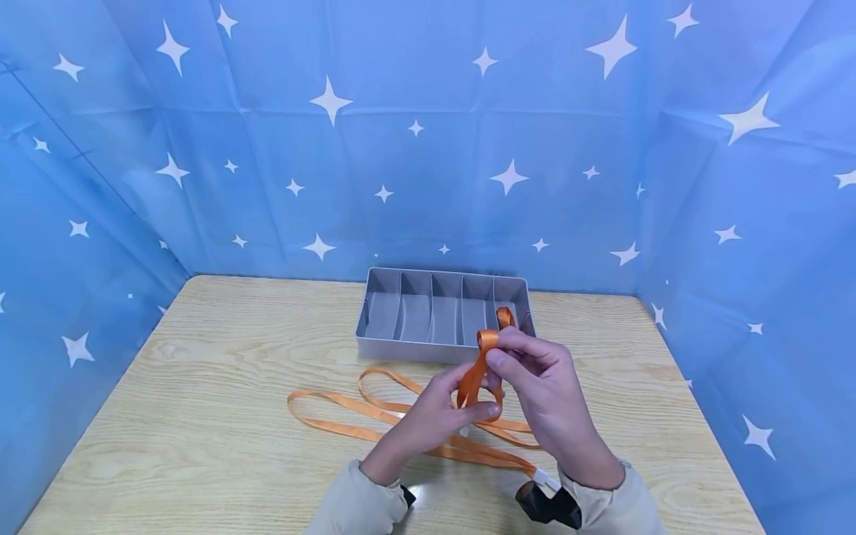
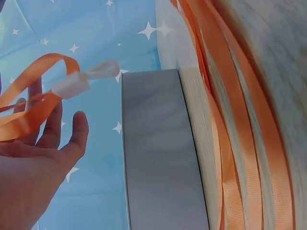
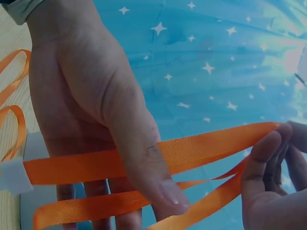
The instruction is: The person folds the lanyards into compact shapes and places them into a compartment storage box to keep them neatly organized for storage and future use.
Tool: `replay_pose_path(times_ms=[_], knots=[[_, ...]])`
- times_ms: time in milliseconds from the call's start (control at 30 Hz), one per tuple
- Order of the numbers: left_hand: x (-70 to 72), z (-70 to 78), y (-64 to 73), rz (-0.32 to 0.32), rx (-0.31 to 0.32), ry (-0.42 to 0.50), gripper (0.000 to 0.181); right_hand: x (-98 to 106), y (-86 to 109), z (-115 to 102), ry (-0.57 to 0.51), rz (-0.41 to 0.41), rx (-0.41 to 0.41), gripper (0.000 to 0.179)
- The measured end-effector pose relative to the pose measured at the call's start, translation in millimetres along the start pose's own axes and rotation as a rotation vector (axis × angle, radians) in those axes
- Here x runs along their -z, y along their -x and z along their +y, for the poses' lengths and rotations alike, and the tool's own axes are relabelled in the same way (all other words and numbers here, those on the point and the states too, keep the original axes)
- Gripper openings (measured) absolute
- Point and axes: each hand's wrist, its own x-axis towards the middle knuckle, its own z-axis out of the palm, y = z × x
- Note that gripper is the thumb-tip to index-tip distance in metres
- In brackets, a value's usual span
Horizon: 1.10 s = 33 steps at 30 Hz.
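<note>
While the left hand (image 1: 433,410) loosely cups an orange ribbon (image 1: 473,379), the right hand (image 1: 550,383) pinches its loop (image 1: 490,339).

orange lanyards (image 1: 476,375): 3 | grey tray (image 1: 414,350): 1 | compartments (image 1: 446,319): 5 | table (image 1: 200,416): 1 | fingers (image 1: 528,342): 2 sets

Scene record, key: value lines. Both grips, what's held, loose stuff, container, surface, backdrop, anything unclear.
left grip: bare hand, thumb across a flat orange ribbon lanyard, fingers behind it
right grip: bare hand, pinching the same lanyard
on held lanyard: white plastic clip
surface: light wood-grain table
loose: more flat orange ribbon, looped on the table
container: grey rectangular plastic tray, five compartments in a row, toward the table's rear
backdrop: blue cloth with white stars
unclear: whether ribbon lies in the rightmost compartment
</note>
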Motion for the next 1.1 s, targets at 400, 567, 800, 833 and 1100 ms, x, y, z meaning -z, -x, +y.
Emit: replay_pose_path(times_ms=[400, 567, 800, 833, 1100], knots=[[-3.5, -2.0, -0.7, 0.114, 0.004, -0.080, 0.015, 0.0, 1.7, 1.6, 0.014, 0.013, -0.046, 0.026], [-5.1, 0.9, -2.4, 0.139, 0.000, -0.110, 0.028, -0.8, 2.0, 2.2, -0.006, -0.003, -0.038, 0.026], [-6.6, 1.2, -3.7, 0.129, -0.028, -0.075, 0.024, -0.5, 2.2, 2.8, -0.004, -0.010, -0.034, 0.025], [-6.7, 0.8, -3.8, 0.124, -0.031, -0.058, 0.024, -0.6, 2.2, 2.7, -0.004, -0.006, -0.040, 0.025], [-6.6, -1.5, -4.5, 0.106, -0.031, -0.047, 0.034, 0.2, 2.5, 4.1, 0.015, 0.000, -0.049, 0.025]])
